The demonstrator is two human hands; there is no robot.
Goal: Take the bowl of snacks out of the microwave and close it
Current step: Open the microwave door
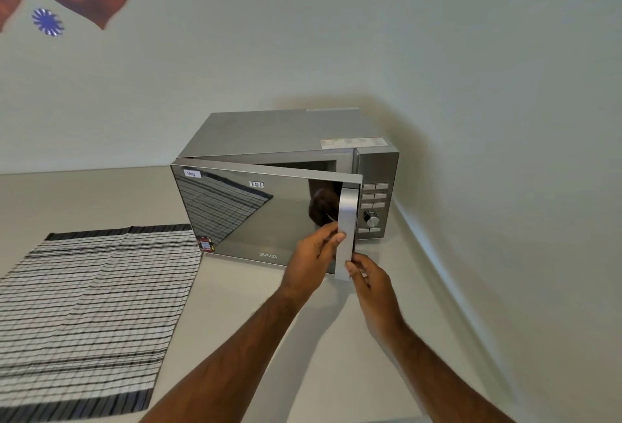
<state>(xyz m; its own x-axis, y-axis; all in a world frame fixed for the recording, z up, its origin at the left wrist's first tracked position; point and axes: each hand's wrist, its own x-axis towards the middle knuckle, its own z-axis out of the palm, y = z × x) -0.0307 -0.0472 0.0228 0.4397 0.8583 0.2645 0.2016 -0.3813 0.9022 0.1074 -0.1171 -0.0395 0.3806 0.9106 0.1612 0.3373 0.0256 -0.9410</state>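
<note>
One silver box-shaped microwave [279, 140] with a mirrored door [249, 214] was counted on the pale grey worktop [303, 338]. One vertical silver door handle [346, 230] was seen, and one round metal dial [372, 219] on the control panel. One black-and-white checked cloth mat [84, 305] was laid flat. Two bare hands were counted, the left hand [311, 261] and the right hand [370, 284]. Two stickers were noted on the door: one white label [191, 173] and one red-edged code sticker [206, 245].

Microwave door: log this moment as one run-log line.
microwave door: ajar | left hand: fingers on door handle | right hand: at handle's lower end | bowl: not visible | striped cloth: flat on counter
</note>
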